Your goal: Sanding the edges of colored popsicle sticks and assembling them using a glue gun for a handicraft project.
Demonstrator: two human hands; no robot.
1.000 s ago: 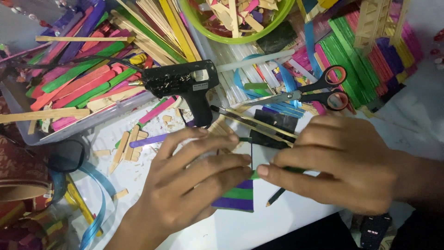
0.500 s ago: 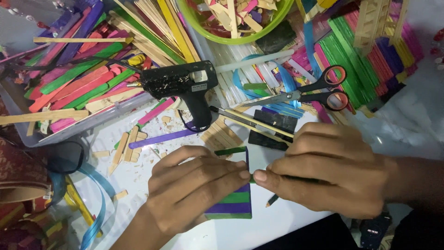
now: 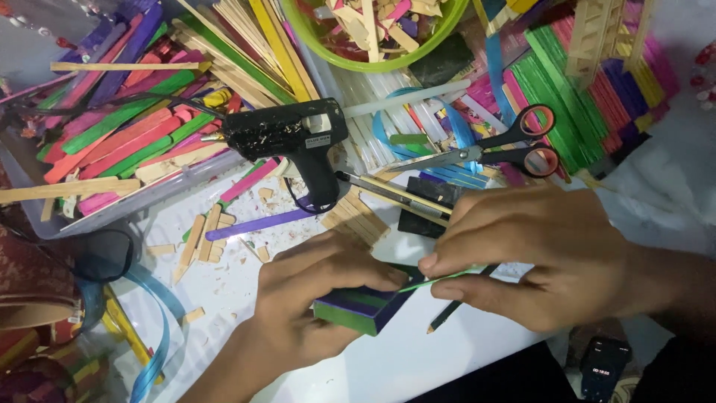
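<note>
While the left hand (image 3: 313,298) grips a purple-and-green stick block (image 3: 365,307), right hand (image 3: 537,257) fingers pinch a green stick (image 3: 440,279) onto it; alignment likely needs care.

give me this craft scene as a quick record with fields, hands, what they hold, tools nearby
left hand: presses on a purple and green stick block
right hand: pinches a thin green stick at the block's top edge
glue gun: black, lying above the hands
scissors: black with red handle rings, closed, upper right
pencil: partly under the right hand
bowl: green, holds stick scraps
</note>
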